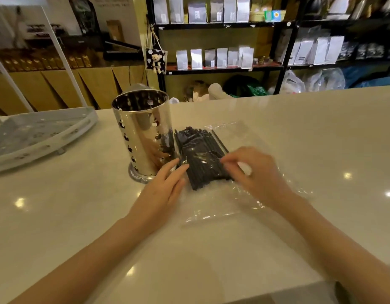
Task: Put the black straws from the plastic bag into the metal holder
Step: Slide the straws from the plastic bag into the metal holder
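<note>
A bundle of black straws (200, 154) lies inside a clear plastic bag (240, 202) flat on the white counter. The shiny metal holder (141, 132), a perforated cylinder, stands upright just left of the bag, and I cannot see anything inside it. My left hand (165, 185) rests on the bag's left side, fingertips touching the plastic by the straws. My right hand (253, 172) lies on the right side of the bundle, fingers bent and pinching at the plastic over the straws.
A white perforated tray (36, 132) with a tall wire frame sits at the far left of the counter (299, 132). Behind the counter stand black shelves (222, 25) with white pouches, plus bags on the floor.
</note>
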